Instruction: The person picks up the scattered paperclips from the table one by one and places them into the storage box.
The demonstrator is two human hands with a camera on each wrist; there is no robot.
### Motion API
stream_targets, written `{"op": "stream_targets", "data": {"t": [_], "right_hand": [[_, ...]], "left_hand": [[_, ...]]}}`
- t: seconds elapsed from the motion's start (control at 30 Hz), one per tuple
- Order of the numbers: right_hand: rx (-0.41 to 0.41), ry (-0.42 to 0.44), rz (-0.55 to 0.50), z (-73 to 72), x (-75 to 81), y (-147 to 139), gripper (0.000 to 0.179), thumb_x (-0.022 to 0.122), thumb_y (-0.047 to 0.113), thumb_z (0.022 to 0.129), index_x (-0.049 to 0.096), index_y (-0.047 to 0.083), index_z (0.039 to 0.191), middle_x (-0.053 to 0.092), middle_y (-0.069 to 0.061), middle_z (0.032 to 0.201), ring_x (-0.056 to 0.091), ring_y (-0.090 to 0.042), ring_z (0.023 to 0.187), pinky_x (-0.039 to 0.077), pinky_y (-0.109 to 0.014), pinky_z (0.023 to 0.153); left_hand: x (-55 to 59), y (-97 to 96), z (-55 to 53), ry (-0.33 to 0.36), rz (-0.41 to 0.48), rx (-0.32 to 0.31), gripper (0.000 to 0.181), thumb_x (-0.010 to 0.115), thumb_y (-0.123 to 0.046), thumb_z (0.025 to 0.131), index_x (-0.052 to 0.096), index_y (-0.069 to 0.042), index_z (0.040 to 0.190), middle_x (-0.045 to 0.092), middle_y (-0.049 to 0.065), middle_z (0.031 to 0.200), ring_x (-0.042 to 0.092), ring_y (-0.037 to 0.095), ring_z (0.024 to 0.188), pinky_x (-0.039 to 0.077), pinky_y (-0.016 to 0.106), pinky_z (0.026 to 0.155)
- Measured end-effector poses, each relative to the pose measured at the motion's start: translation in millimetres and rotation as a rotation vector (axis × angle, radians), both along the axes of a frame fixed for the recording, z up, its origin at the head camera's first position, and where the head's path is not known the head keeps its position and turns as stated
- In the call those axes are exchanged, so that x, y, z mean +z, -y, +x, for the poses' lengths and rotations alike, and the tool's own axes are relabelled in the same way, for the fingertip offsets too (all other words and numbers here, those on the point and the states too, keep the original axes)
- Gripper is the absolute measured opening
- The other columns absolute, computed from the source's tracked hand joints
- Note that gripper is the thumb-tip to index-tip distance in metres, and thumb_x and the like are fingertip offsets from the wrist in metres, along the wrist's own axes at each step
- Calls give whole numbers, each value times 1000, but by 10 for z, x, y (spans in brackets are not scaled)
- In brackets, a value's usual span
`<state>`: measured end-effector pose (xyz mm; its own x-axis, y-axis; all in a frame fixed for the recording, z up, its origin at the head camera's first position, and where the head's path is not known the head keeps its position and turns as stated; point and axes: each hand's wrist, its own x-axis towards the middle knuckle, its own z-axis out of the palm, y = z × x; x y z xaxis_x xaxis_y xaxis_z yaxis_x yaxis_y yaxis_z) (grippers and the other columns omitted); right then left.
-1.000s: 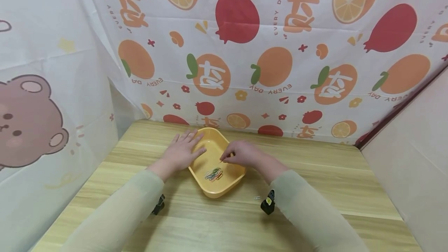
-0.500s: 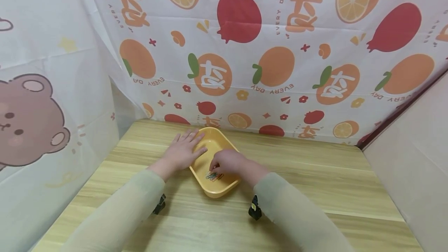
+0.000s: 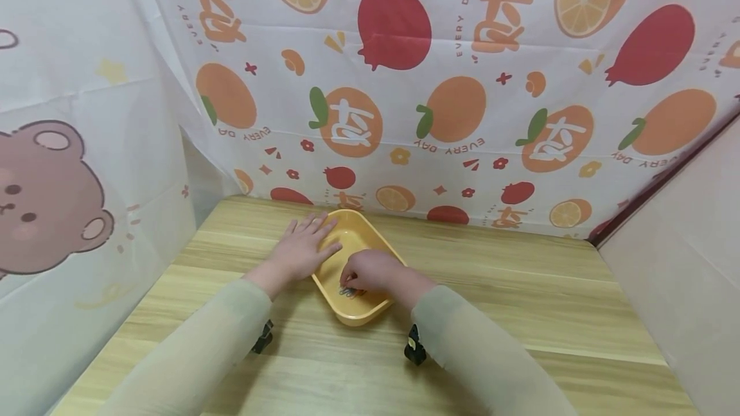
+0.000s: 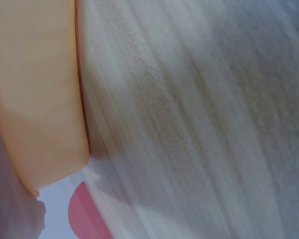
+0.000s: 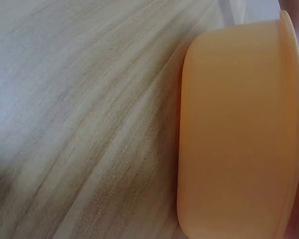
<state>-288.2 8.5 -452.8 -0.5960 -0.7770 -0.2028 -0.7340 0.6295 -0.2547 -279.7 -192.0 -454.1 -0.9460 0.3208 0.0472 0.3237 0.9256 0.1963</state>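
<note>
A yellow plastic tray (image 3: 355, 320) stands at an angle on the wooden table. Inside, near its front end, lies a small heap of coloured paper clips (image 3: 348, 292), partly covered by my right hand (image 3: 370, 270). That hand reaches over the tray's right rim with its fingers curled down, thumb and forefinger pinching at the clips; the fingertips hide how many are held. My left hand (image 3: 299, 253) lies spread on the left rim, fingers straight, thumb over the tray's inside. Both wrist views show mainly the tray's outer wall (image 4: 40, 99) and bare wood.
Behind the table (image 3: 520, 287) hangs a fruit-print cloth (image 3: 451, 31). A cloth with a bear (image 3: 46, 204) covers the left side, and a pale panel (image 3: 676, 242) the right. Dark wrist devices (image 3: 415, 345) sit under both sleeves.
My right hand has moved left and down from above the tray's right side to the paper clips. A pale clip on the table is now hidden by the right arm. The left hand stays put.
</note>
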Motion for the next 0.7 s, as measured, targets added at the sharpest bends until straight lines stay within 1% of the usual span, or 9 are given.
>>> {"op": "stream_targets", "data": {"t": [0.23,0.37,0.53,0.7], "right_hand": [[-7,7,-20,-25,-14,-41,14,69,28,95,80,27,104,65,20,80,56,3,67,45,-16,68],[2,-23,-16,-13,5,-67,17,70,32,94,79,28,108,64,18,82,55,2,69,45,-16,67],[25,-76,-38,8,94,-101,19,71,31,93,78,28,110,64,15,85,55,2,74,47,-17,72],[-7,-77,-62,47,191,-187,20,71,29,93,78,27,112,66,14,92,59,0,82,50,-21,78]], "left_hand": [[-38,-8,-19,0,-7,2,68,38,-57,102,29,-19,158,19,10,164,16,37,150,8,62,118],[-32,-9,-16,9,5,0,69,38,-58,102,28,-19,158,18,10,164,15,37,150,5,62,118],[-12,5,-8,2,15,3,68,40,-57,102,28,-19,158,18,10,164,14,37,150,4,62,118],[-22,6,-21,-3,19,0,69,38,-58,102,28,-19,158,20,12,164,15,38,150,5,63,118]]}}
